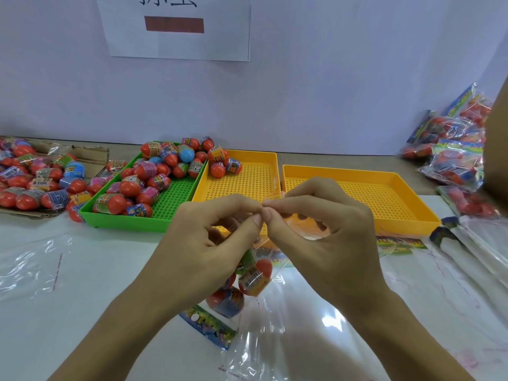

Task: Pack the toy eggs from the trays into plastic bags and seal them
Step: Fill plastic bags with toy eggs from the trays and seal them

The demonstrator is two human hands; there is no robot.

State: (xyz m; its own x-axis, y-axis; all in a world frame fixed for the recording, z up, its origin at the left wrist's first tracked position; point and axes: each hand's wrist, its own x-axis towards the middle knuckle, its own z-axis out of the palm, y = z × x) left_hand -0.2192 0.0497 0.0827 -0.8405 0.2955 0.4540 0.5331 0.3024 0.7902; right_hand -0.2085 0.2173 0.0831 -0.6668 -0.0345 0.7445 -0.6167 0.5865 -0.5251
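Both hands meet at chest height above the white surface (82, 312), thumb and forefinger of each pinched narrow on the same thing — the thin, clear top edge of a plastic bag (275, 312). The left hand (209, 237) and the right hand (324, 229) nearly touch at the fingertips, so neither is nearer than the other; the grip point lies right between them.

From that pinch the bag hangs down and toward the person, its long axis running from the fingers to the lower edge of the view. The toy eggs (247, 279) already inside sit just below the left palm, bunched together, with a printed card strip (209, 325) lying lower and to the left. So the load is under the fingers, and the mouth is up at them — which suggests the sealing flap is being worked, though whether a strip is being peeled or the edge pressed shut is too fine to tell.

Behind the hands, the green tray (176, 199) holds a heap of loose eggs to the left. The middle yellow tray (242, 185) has only a few in its far corner, and the right yellow tray (357, 193) looks bare. Filled bags (456, 155) are stacked at far right.
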